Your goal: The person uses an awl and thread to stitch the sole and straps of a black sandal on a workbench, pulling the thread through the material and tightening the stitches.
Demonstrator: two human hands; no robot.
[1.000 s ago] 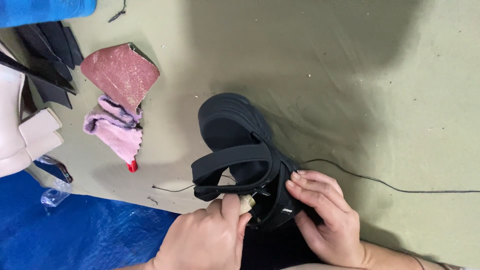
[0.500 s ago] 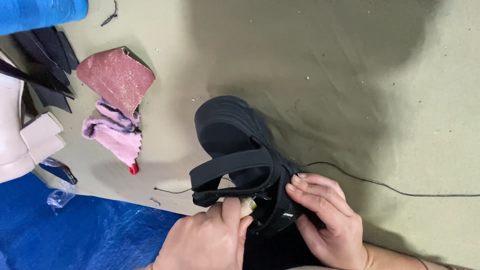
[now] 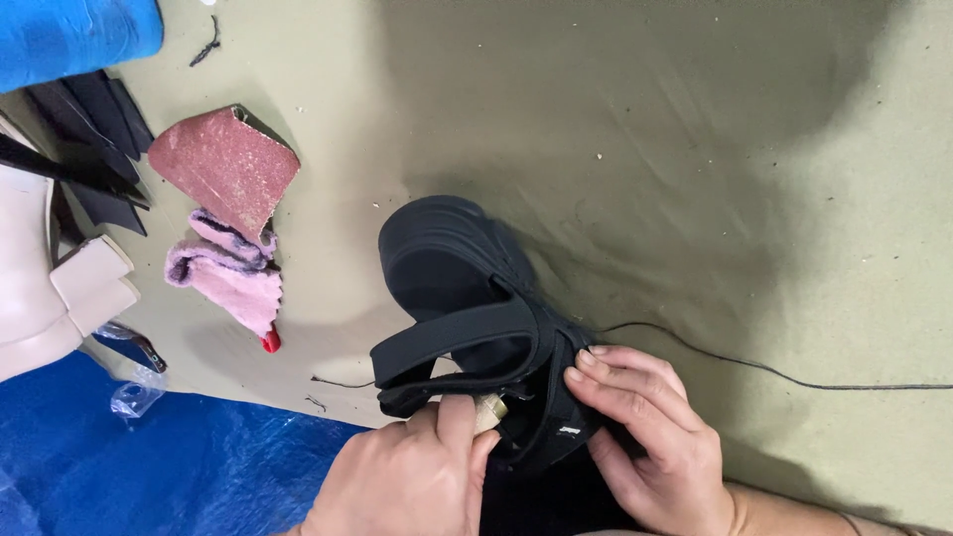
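Left hand pinching a small tan piece at black sandal strap; right hand clamping its side. Might slip from fingertips, loosening the strap.

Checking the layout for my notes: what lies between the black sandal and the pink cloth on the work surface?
In the head view, only bare olive-green surface separates the black sandal from the pink cloth. A small red bit lies at the cloth's lower tip.

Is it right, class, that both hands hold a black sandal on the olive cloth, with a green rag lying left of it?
Not quite: the head view shows a pink rag. Both the left hand and right hand do hold the black sandal on the olive cloth.
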